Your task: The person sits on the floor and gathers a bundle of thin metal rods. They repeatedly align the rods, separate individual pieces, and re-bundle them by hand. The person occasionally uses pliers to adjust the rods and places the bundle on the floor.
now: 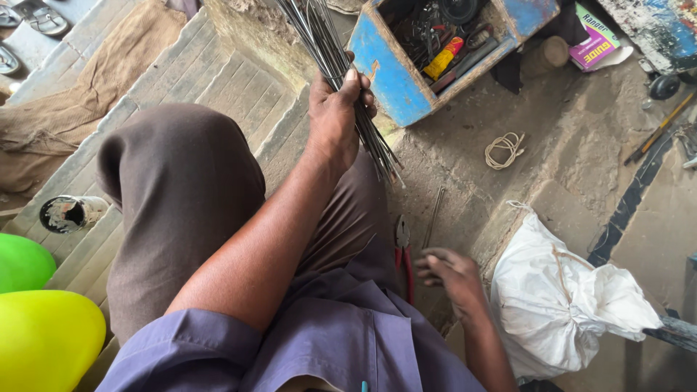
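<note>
My left hand (pixel 335 116) is raised in front of me and grips a bundle of thin, dark metal rods (pixel 319 40). The rods slant from the top of the view down past my fist to loose ends (pixel 388 167). My right hand (pixel 451 274) is low by the concrete ground, blurred, with its fingers curled. It is right beside red-handled pliers (pixel 404 250) that lie against my trouser leg. A single rod (pixel 433 216) lies on the ground just beyond my right hand. My bent knee in brown trousers (pixel 181 189) fills the middle left.
A blue wooden toolbox (pixel 392 72) full of tools stands ahead. Past it lie a cord coil (pixel 504 149) and a pink booklet (pixel 597 40). A white sack (pixel 566 297) sits at my right. A tin can (pixel 69 213), burlap (pixel 72 94) and green (pixel 22 261) and yellow (pixel 43 341) round objects are at my left.
</note>
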